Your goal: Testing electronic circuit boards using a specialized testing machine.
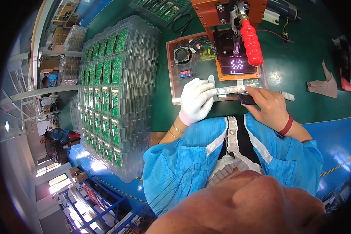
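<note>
My left hand (pixel 197 98), in a white glove, lies at the front left of a clear-topped test box (pixel 178 90). Its fingertips meet the left end of a narrow, pale green strip (pixel 228 90), whose kind I cannot make out. At the strip's other end is my bare right hand (pixel 270 105), with a red wristband. Its fingers and thumb close around a small flat black object (pixel 247 99); the rest of that object is hidden. Just behind the strip stands an orange toggle press (pixel 238 76) with a red ribbed handle (pixel 252 43) and lit white dots beneath it.
Tall stacked clear trays of green circuit boards (pixel 117 101) stand at the left. Inside the box sit a round speaker (pixel 181 55) and a small digital display (pixel 185 73). A beige cloth (pixel 324 84) lies on the green bench at the right, and more boards (pixel 163 9) lie behind.
</note>
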Tool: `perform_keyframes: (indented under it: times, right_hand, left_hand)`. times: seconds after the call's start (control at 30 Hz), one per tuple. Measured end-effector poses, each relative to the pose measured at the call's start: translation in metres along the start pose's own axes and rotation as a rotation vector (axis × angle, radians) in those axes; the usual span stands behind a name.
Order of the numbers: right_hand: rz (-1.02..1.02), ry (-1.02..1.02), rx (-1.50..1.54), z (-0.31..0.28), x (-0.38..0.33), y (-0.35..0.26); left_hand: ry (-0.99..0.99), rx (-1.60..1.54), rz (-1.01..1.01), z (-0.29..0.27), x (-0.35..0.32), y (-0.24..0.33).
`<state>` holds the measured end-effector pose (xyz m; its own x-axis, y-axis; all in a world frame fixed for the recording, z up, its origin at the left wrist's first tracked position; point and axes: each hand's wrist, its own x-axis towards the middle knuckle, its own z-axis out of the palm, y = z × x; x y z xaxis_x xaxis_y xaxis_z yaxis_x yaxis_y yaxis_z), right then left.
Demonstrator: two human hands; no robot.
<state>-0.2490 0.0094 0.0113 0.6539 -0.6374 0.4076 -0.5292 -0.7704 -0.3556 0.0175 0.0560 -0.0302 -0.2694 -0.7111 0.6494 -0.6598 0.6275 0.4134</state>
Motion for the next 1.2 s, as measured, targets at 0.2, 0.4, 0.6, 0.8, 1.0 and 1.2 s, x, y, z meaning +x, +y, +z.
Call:
perform_keyframes:
  times: [0.2,0.4,0.6,0.8,1.0,1.2]
  right_hand:
    - [0.005,0.022,0.014,0.000,0.000,-0.001]
    - [-0.010,0.032,0.007,0.000,0.001,0.000]
    - [-0.006,0.017,0.014,-0.001,0.001,0.000]
    - [0.035,0.011,0.146,0.002,-0.003,0.010]
    - [0.330,0.161,0.895,0.008,-0.008,0.013]
    - [0.611,-0.041,1.587,0.011,-0.006,0.014]
  left_hand:
    - [-0.001,0.013,0.005,0.000,0.001,0.001]
    - [-0.009,0.019,0.000,0.001,0.001,0.001]
    - [-0.037,0.022,-0.010,0.000,0.000,0.001]
    - [-0.013,0.120,-0.006,-0.002,0.002,0.006]
    - [-0.030,0.077,0.005,0.002,0.002,0.002]
    - [-0.026,0.067,-0.017,0.005,0.003,0.002]
